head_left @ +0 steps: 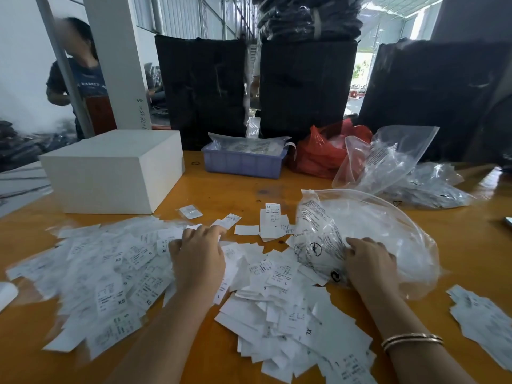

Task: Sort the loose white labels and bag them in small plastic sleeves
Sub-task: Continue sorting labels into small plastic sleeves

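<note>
Two hands sorting white labels on an orange bench.

The left hand [198,254] lies flat on the heap of loose labels [116,275], fingers relaxed and holding nothing. The right hand [370,263] rests on a big clear plastic bag [388,231] beside the heap; its fingers bend over the plastic, but a real grip cannot be told.
</note>
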Motion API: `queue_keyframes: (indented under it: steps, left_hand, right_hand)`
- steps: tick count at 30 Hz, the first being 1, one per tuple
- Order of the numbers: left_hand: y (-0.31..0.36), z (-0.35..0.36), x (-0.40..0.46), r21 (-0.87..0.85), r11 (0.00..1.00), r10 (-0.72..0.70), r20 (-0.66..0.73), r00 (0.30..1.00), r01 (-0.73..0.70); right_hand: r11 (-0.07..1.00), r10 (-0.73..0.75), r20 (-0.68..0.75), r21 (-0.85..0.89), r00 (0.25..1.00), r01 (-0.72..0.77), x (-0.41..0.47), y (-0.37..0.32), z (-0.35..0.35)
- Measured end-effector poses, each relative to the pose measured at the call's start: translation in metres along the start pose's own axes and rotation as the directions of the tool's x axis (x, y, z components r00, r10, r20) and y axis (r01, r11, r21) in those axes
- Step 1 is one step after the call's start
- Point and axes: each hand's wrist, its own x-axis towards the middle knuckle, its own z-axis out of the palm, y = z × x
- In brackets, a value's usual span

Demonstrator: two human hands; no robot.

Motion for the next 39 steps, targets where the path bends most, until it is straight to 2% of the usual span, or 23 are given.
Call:
queue_keyframes:
  steps: [4, 7, 10, 12, 14, 17, 18, 20, 22, 24, 28, 32, 33, 34, 36, 37, 39]
  left_hand:
    - [0.003, 0.005, -0.001, -0.007, 0.998, 0.067, 0.047, 0.997, -0.067]
    - [0.011, 0.010, -0.006, -0.160, 0.973, 0.172, 0.029, 0.985, -0.165]
    - [0.019, 0.009, -0.009, -0.348, 0.900, 0.282, 0.003, 0.959, -0.263]
    - [0.022, 0.007, -0.011, -0.475, 0.831, 0.339, 0.021, 0.941, -0.289]
    - [0.025, 0.004, -0.012, -0.568, 0.778, 0.351, 0.042, 0.935, -0.267]
    - [0.025, -0.001, -0.013, -0.612, 0.756, 0.344, 0.075, 0.936, -0.229]
    - [0.025, -0.002, -0.013, -0.637, 0.740, 0.355, 0.097, 0.930, -0.216]
    - [0.023, -0.004, -0.013, -0.720, 0.674, 0.401, 0.170, 0.900, -0.165]
    - [0.023, -0.006, -0.016, -0.791, 0.605, 0.449, 0.242, 0.860, -0.094]
    - [0.025, -0.006, -0.017, -0.805, 0.587, 0.473, 0.262, 0.841, -0.079]
    - [0.029, 0.001, -0.017, -0.789, 0.606, 0.429, 0.216, 0.877, -0.102]
    - [0.030, 0.002, -0.015, -0.853, 0.522, 0.327, 0.208, 0.922, 0.007]
    - [0.030, 0.002, -0.014, -0.873, 0.485, 0.288, 0.212, 0.934, 0.048]
    - [0.029, 0.003, -0.013, -0.887, 0.454, 0.250, 0.216, 0.944, 0.083]
    - [0.027, 0.004, -0.012, -0.905, 0.403, 0.187, 0.229, 0.955, 0.138]
    - [0.026, 0.004, -0.011, -0.912, 0.377, 0.158, 0.238, 0.958, 0.164]
    - [0.026, 0.003, -0.011, -0.925, 0.315, 0.112, 0.259, 0.959, 0.213]
  right_hand:
    - [0.997, 0.023, -0.104, 0.079, 0.994, -0.015, 0.001, -0.001, 0.003]
    - [0.986, 0.041, -0.227, 0.167, 0.973, -0.003, 0.000, -0.002, 0.001]
    - [0.950, -0.041, -0.409, 0.267, 0.911, 0.162, -0.004, -0.007, -0.004]
    - [0.911, -0.145, -0.512, 0.266, 0.847, 0.316, -0.009, -0.012, -0.005]
    - [0.875, -0.235, -0.573, 0.227, 0.785, 0.428, -0.012, -0.016, -0.005]
    - [0.792, -0.333, -0.605, 0.237, 0.723, 0.563, -0.017, -0.024, -0.004]
    - [0.743, -0.360, -0.589, 0.288, 0.723, 0.604, -0.020, -0.028, -0.004]
    - [0.627, -0.395, -0.476, 0.486, 0.786, 0.609, -0.030, -0.039, -0.004]
    - [0.557, -0.418, -0.307, 0.657, 0.855, 0.508, -0.038, -0.048, -0.003]
    - [0.529, -0.434, -0.188, 0.739, 0.881, 0.418, -0.040, -0.049, 0.000]
    - [0.453, -0.409, -0.062, 0.853, 0.910, 0.261, -0.039, -0.050, -0.002]
    - [0.453, -0.386, 0.030, 0.877, 0.922, 0.161, -0.039, -0.052, 0.001]
    - [0.486, -0.364, 0.041, 0.860, 0.931, 0.153, -0.038, -0.052, 0.002]
    - [0.573, -0.352, 0.046, 0.800, 0.935, 0.176, -0.037, -0.052, 0.004]
    - [0.814, -0.388, 0.084, 0.499, 0.918, 0.298, -0.035, -0.050, 0.009]
    - [0.873, -0.414, 0.117, 0.332, 0.903, 0.358, -0.035, -0.049, 0.011]
    - [0.899, -0.436, 0.181, 0.135, 0.881, 0.417, -0.033, -0.049, 0.014]
